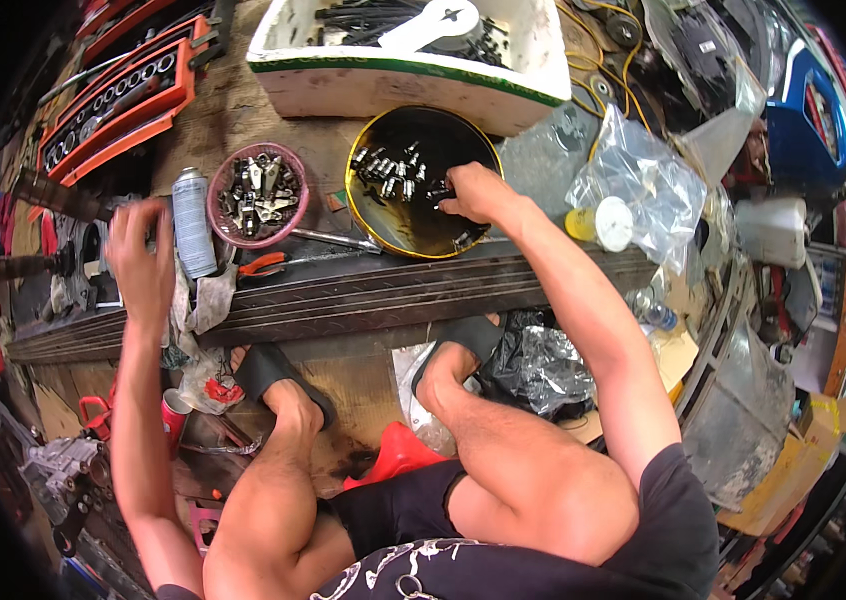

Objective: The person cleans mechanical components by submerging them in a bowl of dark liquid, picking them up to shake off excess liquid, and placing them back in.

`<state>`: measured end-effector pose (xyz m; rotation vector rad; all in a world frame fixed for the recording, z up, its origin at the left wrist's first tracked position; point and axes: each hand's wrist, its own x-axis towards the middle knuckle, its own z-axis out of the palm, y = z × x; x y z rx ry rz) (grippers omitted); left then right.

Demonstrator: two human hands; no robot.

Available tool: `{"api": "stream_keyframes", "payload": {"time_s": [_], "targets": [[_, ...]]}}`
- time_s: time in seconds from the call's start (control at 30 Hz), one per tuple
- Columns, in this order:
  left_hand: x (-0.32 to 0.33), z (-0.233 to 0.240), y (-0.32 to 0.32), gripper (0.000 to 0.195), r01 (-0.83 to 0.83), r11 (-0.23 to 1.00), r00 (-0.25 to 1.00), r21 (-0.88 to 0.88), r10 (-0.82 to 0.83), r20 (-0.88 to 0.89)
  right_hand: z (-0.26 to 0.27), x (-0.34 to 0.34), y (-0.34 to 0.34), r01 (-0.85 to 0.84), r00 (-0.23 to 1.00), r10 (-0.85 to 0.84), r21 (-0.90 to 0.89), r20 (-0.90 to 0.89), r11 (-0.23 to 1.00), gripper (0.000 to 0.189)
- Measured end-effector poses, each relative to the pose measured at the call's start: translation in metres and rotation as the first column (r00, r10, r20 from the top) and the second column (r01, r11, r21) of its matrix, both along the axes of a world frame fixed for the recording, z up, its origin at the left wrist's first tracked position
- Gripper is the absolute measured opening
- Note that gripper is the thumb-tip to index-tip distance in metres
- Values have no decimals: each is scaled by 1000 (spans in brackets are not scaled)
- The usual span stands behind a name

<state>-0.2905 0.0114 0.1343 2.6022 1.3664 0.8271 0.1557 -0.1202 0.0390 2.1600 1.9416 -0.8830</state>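
Observation:
My right hand [477, 193] reaches into a round, yellow-rimmed pan [350, 196] with dark, oily liquid, its fingertips at a small dark metal part [436, 192]. Whether the fingers grip that part I cannot tell. Several small shiny metal parts [395, 177] lie together in the pan. My left hand [139, 259] is raised at the left, slightly blurred, beside a spray can [194, 223]; its fingers are curled and their tips are hard to make out. Between the can and the pan stands a pink plastic basket [304, 193] heaped with metal rocker-like parts [258, 193].
Behind the pan is a white foam box [408, 94] with dark bolts. An orange toolbox [187, 82] of sockets lies at the upper left. Orange-handled pliers [263, 264] and a metal bar [337, 240] lie before the basket. A clear plastic bag [637, 180] is at the right.

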Motion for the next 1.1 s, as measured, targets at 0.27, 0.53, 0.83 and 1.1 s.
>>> {"api": "stream_keyframes", "payload": {"time_s": [0.27,0.53,0.83,1.1], "targets": [[120,17,132,36,136,990,989,18,-135,-66,2,-7,-8,121,990,-111,123,-84,985,34],[161,10,147,23,147,983,971,107,-123,-205,-7,-5,-14,42,999,-44,194,4,980,23],[153,17,144,14,284,933,893,221,-174,-415,-12,-5,-13,69,998,-68,236,-15,969,18],[199,0,44,16,304,897,950,-321,-309,38,-3,0,-13,99,995,-97,129,-19,987,20]]}}
